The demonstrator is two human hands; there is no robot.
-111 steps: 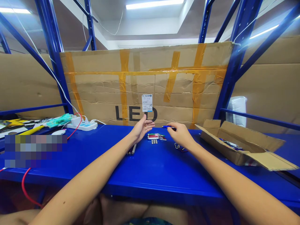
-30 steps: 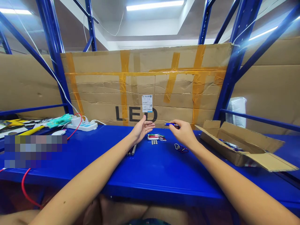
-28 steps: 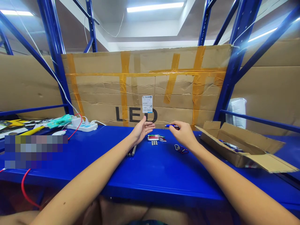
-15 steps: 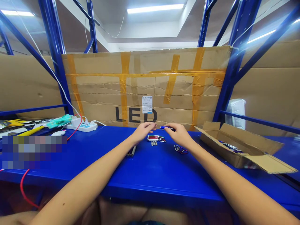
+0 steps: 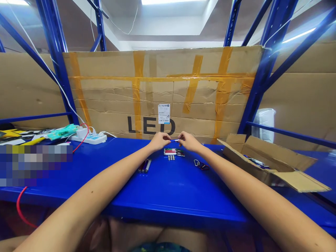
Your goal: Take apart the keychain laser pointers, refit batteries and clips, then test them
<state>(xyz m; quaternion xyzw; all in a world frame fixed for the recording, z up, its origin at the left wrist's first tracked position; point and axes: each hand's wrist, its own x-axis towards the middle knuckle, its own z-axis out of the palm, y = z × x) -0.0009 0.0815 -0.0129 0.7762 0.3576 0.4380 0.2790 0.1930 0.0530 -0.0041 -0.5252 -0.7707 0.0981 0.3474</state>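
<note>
Over the far part of the table, my left hand [image 5: 161, 141] and my right hand [image 5: 188, 140] face each other with fingertips pinched. Level between them lies a slim blue tube [image 5: 174, 140] with a silvery section toward the right, one end in each hand. Just below it on the table is a row of slim coloured tubes [image 5: 170, 151] with clips at their right ends. Small round silver pieces [image 5: 171, 158] are grouped in front of that row. Beside my left forearm are several slim tubes [image 5: 145, 166]. Carabiner clips [image 5: 201, 165] lie near my right forearm.
An open cardboard box [image 5: 246, 164] with slim tubes inside stands at the right. On the left are a white power strip [image 5: 91, 138], cables and a cluttered pile [image 5: 36, 134]. A large cardboard panel [image 5: 118, 94] closes off the back of the blue table [image 5: 168, 196].
My left hand has come to grip the left end of the blue tube. My right hand has shifted left, bringing the tube between both hands. The camera view has tilted slightly down.
</note>
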